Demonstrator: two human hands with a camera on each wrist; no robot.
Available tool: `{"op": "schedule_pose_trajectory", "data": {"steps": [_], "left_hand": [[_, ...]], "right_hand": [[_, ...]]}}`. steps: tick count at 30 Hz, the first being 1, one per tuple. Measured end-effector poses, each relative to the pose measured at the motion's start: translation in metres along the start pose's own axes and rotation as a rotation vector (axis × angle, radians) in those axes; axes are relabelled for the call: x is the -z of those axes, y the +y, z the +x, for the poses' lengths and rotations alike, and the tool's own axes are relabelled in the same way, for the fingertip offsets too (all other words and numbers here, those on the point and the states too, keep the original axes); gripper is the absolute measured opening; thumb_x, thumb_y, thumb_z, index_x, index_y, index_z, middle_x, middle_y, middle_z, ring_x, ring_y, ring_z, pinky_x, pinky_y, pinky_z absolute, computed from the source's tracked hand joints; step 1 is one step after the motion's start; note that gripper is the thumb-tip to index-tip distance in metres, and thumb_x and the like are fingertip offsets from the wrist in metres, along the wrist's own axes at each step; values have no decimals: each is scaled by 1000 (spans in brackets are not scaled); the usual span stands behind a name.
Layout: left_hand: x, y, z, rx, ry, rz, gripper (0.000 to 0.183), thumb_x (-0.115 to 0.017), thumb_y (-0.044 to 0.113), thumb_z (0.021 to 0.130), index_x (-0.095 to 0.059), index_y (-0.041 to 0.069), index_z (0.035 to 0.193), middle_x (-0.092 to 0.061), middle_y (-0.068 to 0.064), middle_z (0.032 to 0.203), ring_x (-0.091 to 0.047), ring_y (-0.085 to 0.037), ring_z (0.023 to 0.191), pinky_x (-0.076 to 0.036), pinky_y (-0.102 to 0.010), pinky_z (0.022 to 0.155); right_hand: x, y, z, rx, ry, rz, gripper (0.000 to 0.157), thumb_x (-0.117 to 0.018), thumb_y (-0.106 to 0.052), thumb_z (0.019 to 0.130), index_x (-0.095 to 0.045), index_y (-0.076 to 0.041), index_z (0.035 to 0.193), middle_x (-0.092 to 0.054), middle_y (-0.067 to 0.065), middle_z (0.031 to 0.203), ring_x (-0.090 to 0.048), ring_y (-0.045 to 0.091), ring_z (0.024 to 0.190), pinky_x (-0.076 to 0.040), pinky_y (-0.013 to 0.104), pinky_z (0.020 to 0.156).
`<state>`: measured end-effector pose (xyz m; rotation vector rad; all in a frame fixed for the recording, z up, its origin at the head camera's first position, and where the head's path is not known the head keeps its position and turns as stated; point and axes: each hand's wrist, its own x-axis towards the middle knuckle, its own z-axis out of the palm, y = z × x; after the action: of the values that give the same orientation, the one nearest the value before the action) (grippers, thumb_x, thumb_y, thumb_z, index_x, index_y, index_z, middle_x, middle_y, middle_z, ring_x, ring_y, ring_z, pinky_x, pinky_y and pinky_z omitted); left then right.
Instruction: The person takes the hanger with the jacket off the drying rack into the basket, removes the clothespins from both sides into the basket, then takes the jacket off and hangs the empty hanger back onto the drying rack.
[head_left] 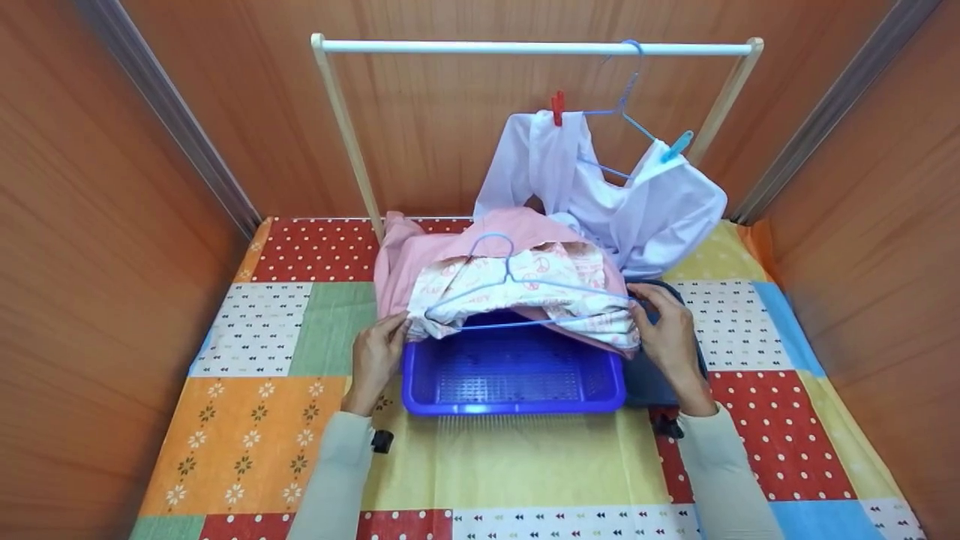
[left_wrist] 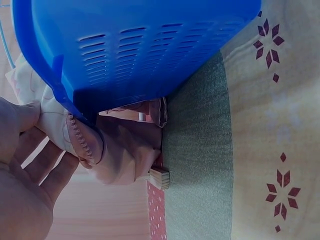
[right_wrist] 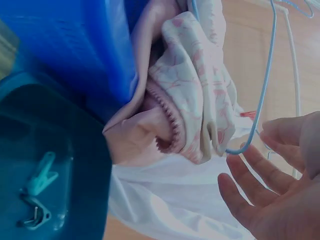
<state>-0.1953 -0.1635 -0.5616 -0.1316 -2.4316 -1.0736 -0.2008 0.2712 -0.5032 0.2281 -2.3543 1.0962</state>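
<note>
A pink garment with a white, pink-printed inner side lies draped over the back of the blue plastic basket. Across its printed side rests a blue wire hanger, hook pointing to the back. My left hand pinches the cloth at the garment's left corner, thumb on the printed side and fingers behind. At the opposite corner, my right hand has its fingers spread, fingertips right at the hanger's rounded end in the right wrist view. Toothed edging runs along the garment's border there.
Behind stands a rack with a white rail. From it hangs a white garment on another blue hanger, with a red clip and a light-blue clip. A dark tray holding clips stands right of the basket.
</note>
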Motion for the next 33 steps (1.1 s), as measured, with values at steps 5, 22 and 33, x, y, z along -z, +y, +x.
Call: {"op": "schedule_pose_trajectory", "data": {"steps": [5, 22, 33], "left_hand": [[0, 1, -1, -1, 9, 3, 21, -70, 12, 90, -76, 3, 108, -75, -15, 103, -72, -34, 96, -56, -49, 81], [0, -1, -2, 1, 4, 5, 21, -71, 12, 90, -76, 5, 109, -76, -14, 104, -72, -33, 96, -56, -48, 81], [1, 0, -2, -2, -1, -8, 21, -71, 12, 90, -76, 7, 109, -76, -12, 103, -72, -32, 97, -56, -47, 81]], "right_hand": [[-4, 0, 1, 98, 7, -60, 22, -70, 1, 86, -73, -1, 108, -73, 14, 106, -66, 26, 91, -43, 18, 80], [-8, 1, 3, 152, 12, -146, 17, -71, 5, 83, -76, -4, 97, -74, 12, 89, -67, 27, 77, -45, 35, 69], [2, 7, 3, 127, 58, -110, 13, -69, 4, 86, -76, 0, 97, -75, 13, 90, -65, 23, 71, -41, 16, 65]]}}
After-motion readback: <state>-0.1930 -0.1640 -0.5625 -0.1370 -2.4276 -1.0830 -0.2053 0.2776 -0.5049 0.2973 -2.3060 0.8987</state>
